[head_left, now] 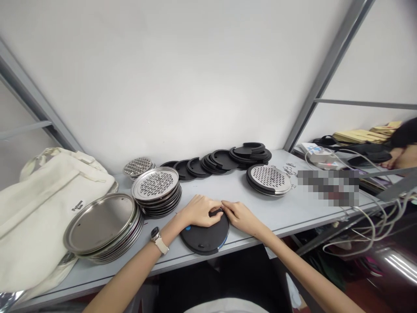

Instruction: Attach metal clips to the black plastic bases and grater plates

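Note:
A round black disc (203, 239) lies near the front edge of the table, with a blue spot at its left and a blue strip along its right rim. My left hand (202, 211) rests over its far side, fingers curled at the rim. Pinched together at the disc's far right edge, the fingertips of my right hand (239, 216) meet the left hand's fingertips. Whatever small thing lies between them is hidden. To the right sits a perforated metal grater plate (272, 177) with a black rim piece around part of it.
Stacked metal grater plates (158, 184) and plain round metal plates (100, 224) stand at left, beside a cream cloth bag (42, 217). Black rings and discs (224, 160) overlap along the wall. Small metal rings (288, 168) lie at right. White cables (374, 234) hang past the table's right end.

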Demonstrator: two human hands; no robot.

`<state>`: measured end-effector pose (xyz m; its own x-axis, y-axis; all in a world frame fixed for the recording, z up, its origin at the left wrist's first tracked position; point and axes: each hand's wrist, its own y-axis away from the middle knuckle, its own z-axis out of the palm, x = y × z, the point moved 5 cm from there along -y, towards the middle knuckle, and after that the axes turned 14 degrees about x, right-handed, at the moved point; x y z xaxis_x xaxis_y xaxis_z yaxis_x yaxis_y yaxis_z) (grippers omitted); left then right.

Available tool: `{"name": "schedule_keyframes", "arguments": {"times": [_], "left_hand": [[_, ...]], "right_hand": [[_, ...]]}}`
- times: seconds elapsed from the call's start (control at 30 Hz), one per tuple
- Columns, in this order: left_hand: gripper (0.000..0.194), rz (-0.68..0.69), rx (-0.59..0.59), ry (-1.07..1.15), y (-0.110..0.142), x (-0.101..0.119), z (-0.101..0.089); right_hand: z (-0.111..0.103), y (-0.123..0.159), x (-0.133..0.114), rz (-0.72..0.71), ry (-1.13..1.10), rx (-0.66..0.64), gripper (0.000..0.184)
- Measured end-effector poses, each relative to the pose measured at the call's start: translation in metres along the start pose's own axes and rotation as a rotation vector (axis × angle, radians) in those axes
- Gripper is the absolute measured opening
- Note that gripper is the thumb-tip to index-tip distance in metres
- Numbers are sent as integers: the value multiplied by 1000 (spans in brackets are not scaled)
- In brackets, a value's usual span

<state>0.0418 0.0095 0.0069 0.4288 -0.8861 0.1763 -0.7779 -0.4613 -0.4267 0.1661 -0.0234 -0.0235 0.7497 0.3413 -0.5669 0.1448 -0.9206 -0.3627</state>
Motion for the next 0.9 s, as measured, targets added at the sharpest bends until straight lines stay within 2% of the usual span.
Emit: {"name": "schedule_keyframes", "arguments": {"times": [0.43,0.6,0.9], "left_hand": [[22,13,4,10,0,1,0],[22,11,12,14,0,1,-1],[20,7,-3,-12,2,1,-1]], "right_hand": [[-2,-1,-3,-24,-42,-60,29],[-1,1,0,-6,-7,-25,30],[0,4,3,-53,-18,45,32]]}}
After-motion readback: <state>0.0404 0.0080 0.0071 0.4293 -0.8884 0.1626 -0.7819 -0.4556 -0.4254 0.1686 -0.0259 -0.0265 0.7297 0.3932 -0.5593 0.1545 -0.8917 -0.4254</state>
